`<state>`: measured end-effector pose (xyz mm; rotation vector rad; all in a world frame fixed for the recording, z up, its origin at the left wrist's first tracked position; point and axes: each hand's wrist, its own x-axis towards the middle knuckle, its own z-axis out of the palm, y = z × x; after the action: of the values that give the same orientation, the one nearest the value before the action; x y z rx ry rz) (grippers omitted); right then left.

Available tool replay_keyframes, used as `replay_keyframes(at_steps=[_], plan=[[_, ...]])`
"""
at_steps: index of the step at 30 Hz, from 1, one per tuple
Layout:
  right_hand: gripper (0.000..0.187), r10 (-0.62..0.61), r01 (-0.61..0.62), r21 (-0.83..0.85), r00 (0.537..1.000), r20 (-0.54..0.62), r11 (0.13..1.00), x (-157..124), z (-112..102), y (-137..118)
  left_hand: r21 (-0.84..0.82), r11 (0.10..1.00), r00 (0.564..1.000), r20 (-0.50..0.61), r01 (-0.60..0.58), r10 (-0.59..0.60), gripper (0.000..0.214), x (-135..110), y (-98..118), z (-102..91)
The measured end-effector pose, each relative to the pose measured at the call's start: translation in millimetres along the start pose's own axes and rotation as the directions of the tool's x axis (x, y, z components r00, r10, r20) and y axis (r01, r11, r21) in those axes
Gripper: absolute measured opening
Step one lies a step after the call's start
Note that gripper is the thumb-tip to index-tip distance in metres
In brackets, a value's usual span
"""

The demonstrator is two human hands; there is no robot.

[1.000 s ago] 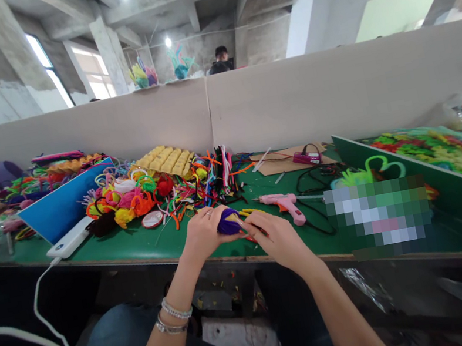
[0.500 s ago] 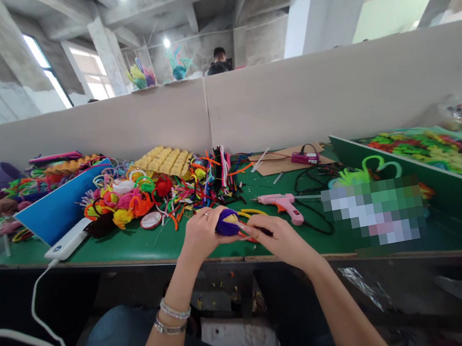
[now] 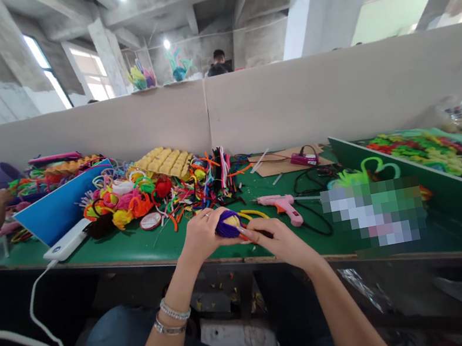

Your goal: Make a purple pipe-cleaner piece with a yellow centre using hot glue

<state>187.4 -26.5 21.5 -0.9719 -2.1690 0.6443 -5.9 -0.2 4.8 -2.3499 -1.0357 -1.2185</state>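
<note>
Holding a purple and yellow fuzzy ball [image 3: 226,225] in your left hand [image 3: 201,236], fingers curled shut round it | your right hand [image 3: 279,240] pinches its side with closed fingertips | fuzzy ball sits over the green table [image 3: 136,244] edge, near the pink glue gun [image 3: 285,205].

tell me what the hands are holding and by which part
The left hand wraps the left side of a purple ball with a yellow patch. The right hand touches its right edge; whether it grips cannot be told.
</note>
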Motion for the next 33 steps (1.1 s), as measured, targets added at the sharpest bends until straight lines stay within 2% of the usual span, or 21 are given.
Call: replay_keyframes(at_steps=[9,15,19,24,29,33], plan=[[0.036,0.000,-0.001,-0.040,1.000,-0.021,0.999,-2,-2,2,-0.066,0.998,1.000,-0.012,0.012,-0.013,0.069,0,1,5.5],[0.034,0.003,-0.008,-0.105,0.999,-0.047,0.994,-2,-3,-7,-0.140,0.987,0.997,0.005,0.072,-0.072,0.064,-3,1,7.5],[0.034,0.034,-0.039,-0.111,0.998,-0.052,0.993,-4,-6,-10,-0.192,0.978,0.997,0.011,0.079,-0.078,0.068,-1,4,8.3],[0.038,0.064,-0.065,-0.040,0.998,-0.018,0.997,-4,-7,-9,-0.290,0.946,0.989,0.036,0.146,-0.141,0.067,0,6,7.0],[0.042,0.052,-0.055,0.076,0.998,0.041,0.996,-4,-9,-7,-0.428,0.871,0.970,0.086,0.241,-0.226,0.064,1,6,1.1],[0.044,0.091,-0.096,0.100,0.995,0.049,0.990,-6,-13,-6,-0.502,0.817,0.958,0.101,0.283,-0.270,0.064,3,7,-1.1]])
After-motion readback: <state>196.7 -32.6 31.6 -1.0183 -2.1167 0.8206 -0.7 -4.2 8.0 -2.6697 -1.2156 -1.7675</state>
